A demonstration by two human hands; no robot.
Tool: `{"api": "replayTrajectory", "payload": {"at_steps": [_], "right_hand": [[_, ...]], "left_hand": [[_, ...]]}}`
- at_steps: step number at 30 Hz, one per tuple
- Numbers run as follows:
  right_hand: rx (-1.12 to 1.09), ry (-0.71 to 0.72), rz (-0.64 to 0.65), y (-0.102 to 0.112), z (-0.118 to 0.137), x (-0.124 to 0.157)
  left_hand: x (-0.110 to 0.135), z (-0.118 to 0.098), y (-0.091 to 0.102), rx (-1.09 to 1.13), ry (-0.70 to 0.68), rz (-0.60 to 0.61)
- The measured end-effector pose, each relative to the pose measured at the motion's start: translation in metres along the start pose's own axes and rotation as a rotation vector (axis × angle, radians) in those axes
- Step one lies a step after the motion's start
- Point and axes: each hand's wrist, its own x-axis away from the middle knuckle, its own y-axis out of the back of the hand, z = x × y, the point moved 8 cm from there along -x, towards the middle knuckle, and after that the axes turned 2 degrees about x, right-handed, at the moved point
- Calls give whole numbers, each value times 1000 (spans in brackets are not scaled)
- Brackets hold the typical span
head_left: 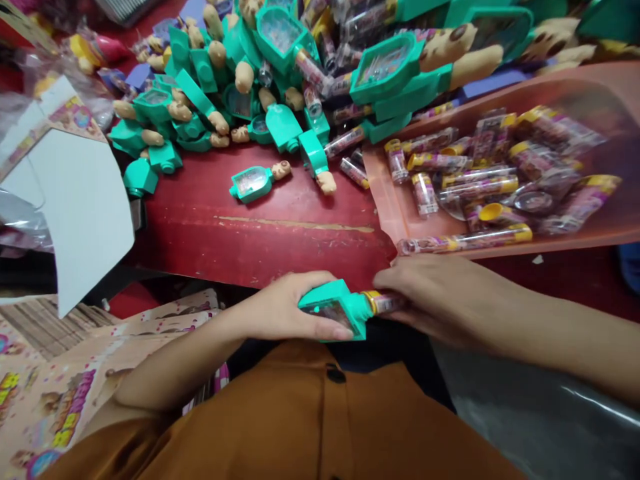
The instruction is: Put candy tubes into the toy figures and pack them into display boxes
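Note:
My left hand [285,307] is closed around a green plastic toy case [333,310] with a clear window, held low in front of my body. Its narrow neck points right and meets the yellow-ringed end of a small clear tube [383,302] with a printed label. My right hand [430,297] grips the far end of that tube, its fingers partly hiding it. Whether the tube sits inside the neck or only touches it, I cannot tell. On the table just beyond lies another green case [253,183] with a beige animal-head top.
A translucent orange tray [385,207] at the right holds several labelled tubes [480,183]. Many green cases [285,127] are heaped along the back of the red table [280,247]. White card [85,193] stands at the left, above printed cardboard sheets [60,393].

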Motion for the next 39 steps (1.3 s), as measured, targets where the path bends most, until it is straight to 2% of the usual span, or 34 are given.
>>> {"api": "replayTrajectory", "payload": {"at_steps": [2, 4, 7, 9, 12, 14, 15, 16, 17, 20, 22, 24, 26, 28, 29, 31, 33, 34, 35, 37, 39], "right_hand": [[300, 192, -29, 0, 24, 3], [427, 289, -37, -4, 41, 8], [362, 241, 49, -18, 48, 15], [120, 60, 174, -37, 40, 19], [-534, -429, 424, -81, 16, 36], [-966, -714, 606, -109, 16, 50], [-1101, -785, 663, -116, 19, 53], [-1145, -796, 670, -116, 20, 51], [-1072, -758, 608, -109, 15, 45], [-555, -538, 256, -67, 1, 19], [-332, -471, 117, -50, 0, 12], [-429, -524, 152, -58, -2, 14], [-753, -640, 309, -83, 0, 22], [-1076, -728, 486, -102, 9, 30], [-1084, -728, 497, -102, 9, 30], [-835, -667, 360, -86, 1, 23], [-525, -569, 156, -62, -2, 14], [-459, -548, 98, -56, -1, 12], [-480, -552, 86, -56, 0, 11], [-669, -609, 150, -69, -1, 11], [-831, -668, 216, -77, -9, 4]], "left_hand": [[2, 5, -9, -72, 18, 23], [6, 9, -18, -182, 20, 23], [12, 17, -27, -431, 53, -22], [15, 24, -33, -609, 68, -45], [17, 28, -42, -926, 2, 1], [17, 27, -47, -1133, -70, 55], [18, 24, -46, -1205, -105, 63], [18, 20, -43, -1251, -137, 52], [17, 16, -37, -1270, -154, 22], [18, 4, -16, -1225, -162, -125], [20, -1, -10, -1245, -225, -180], [23, -8, -15, -1369, -389, -216], [28, -15, -22, -1515, -563, -274], [30, -20, -24, -1590, -651, -314], [29, -21, -22, -1590, -647, -304], [26, -21, -15, -1537, -569, -252], [25, -20, -9, -1482, -498, -207], [26, -21, -8, -1478, -496, -207], [28, -21, -8, -1492, -513, -216], [31, -22, -10, -1535, -550, -246], [28, -23, -5, -1542, -526, -293]]}}
